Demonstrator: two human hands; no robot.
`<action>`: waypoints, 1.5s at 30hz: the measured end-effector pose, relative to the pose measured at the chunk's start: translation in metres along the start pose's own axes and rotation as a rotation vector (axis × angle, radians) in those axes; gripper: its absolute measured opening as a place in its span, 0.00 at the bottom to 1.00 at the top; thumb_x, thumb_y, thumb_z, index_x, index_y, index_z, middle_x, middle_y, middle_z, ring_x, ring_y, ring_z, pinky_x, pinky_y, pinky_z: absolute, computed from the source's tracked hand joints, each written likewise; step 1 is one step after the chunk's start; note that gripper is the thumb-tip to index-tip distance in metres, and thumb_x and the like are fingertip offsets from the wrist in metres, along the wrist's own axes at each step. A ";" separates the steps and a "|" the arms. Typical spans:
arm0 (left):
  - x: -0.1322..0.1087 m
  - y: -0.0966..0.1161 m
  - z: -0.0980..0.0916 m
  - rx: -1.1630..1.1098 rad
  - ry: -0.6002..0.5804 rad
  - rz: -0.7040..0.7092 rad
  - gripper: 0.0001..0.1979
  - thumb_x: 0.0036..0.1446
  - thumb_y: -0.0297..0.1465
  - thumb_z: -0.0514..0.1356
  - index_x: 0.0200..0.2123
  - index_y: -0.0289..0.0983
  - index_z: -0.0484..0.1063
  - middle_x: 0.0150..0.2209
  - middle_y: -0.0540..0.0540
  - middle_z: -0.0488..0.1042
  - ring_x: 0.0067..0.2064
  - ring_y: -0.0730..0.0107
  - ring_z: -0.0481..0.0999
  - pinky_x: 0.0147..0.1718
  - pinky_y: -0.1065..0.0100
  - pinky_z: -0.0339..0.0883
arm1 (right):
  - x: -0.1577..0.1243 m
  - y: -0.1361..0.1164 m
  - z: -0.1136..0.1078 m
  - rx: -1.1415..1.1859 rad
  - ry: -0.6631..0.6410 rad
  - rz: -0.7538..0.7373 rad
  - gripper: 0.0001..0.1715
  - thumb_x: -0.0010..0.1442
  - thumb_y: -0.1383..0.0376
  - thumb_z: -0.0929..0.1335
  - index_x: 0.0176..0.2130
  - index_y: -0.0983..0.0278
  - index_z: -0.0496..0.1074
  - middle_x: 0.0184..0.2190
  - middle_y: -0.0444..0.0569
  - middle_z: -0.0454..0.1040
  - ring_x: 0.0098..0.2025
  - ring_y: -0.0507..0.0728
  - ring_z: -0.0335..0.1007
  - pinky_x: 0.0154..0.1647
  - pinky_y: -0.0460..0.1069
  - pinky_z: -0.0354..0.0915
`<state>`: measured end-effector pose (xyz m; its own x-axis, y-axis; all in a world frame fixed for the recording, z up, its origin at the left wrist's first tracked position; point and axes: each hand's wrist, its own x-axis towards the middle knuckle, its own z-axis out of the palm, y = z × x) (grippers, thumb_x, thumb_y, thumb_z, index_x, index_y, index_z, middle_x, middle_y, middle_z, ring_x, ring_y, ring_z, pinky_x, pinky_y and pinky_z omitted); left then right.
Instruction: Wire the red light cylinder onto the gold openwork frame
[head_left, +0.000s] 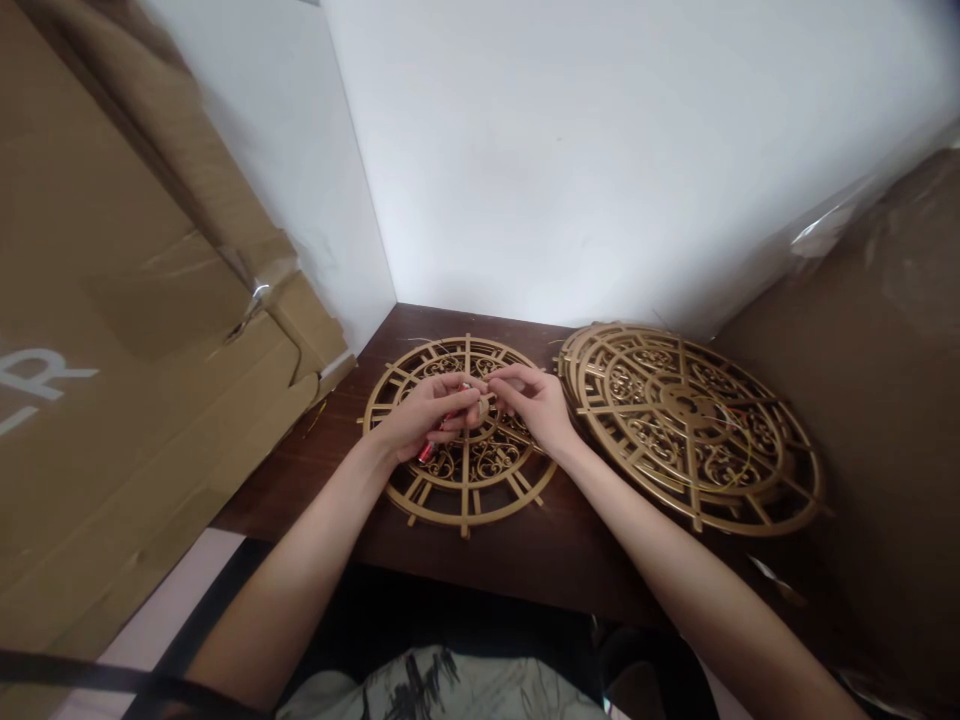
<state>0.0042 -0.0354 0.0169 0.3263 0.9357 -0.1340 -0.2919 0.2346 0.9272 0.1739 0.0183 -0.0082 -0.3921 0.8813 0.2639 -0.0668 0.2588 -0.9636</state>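
A gold openwork clock face [465, 515] with scrollwork and bar markers lies flat on the dark wooden table. Above its centre, my left hand [431, 412] is closed round a slim red stick-shaped object [426, 452], whose lower end pokes out below the fingers. Its exact kind is hidden by the palm. My right hand [534, 400] meets the left fingertips from the right, thumb and forefinger pinched together. Whatever sits in that pinch is too small to make out.
Several similar gold clock faces [694, 510] are stacked to the right, with thin yellowish strands on top. Large cardboard boxes stand at left [150, 330] and right [862, 400]. A white wall [570, 160] rises behind the table [300, 490]. A small pale object [776, 578] lies near the right front.
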 end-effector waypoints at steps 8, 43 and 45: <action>0.005 -0.007 0.002 0.074 0.283 0.282 0.12 0.47 0.31 0.66 0.33 0.34 0.67 0.22 0.56 0.61 0.16 0.89 0.52 0.11 0.82 0.44 | -0.004 -0.003 0.004 -0.111 0.026 -0.086 0.11 0.52 0.60 0.71 0.35 0.64 0.77 0.24 0.45 0.73 0.22 0.49 0.64 0.24 0.44 0.62; 0.003 -0.007 0.006 0.414 0.178 0.234 0.08 0.48 0.31 0.65 0.30 0.34 0.70 0.18 0.56 0.60 0.16 0.87 0.55 0.14 0.80 0.46 | -0.008 -0.008 0.003 -0.411 -0.063 -0.247 0.07 0.53 0.67 0.70 0.24 0.66 0.74 0.21 0.44 0.72 0.24 0.49 0.64 0.26 0.44 0.57; 0.002 -0.006 0.006 0.431 0.171 0.239 0.08 0.48 0.31 0.65 0.30 0.33 0.70 0.19 0.56 0.61 0.17 0.86 0.56 0.15 0.79 0.47 | -0.009 -0.008 0.003 -0.418 -0.061 -0.240 0.06 0.53 0.67 0.70 0.25 0.66 0.75 0.21 0.43 0.72 0.24 0.49 0.64 0.26 0.44 0.57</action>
<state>0.0120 -0.0362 0.0127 0.1334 0.9880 0.0775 0.0685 -0.0872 0.9938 0.1748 0.0073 -0.0026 -0.4650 0.7555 0.4615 0.2069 0.5996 -0.7731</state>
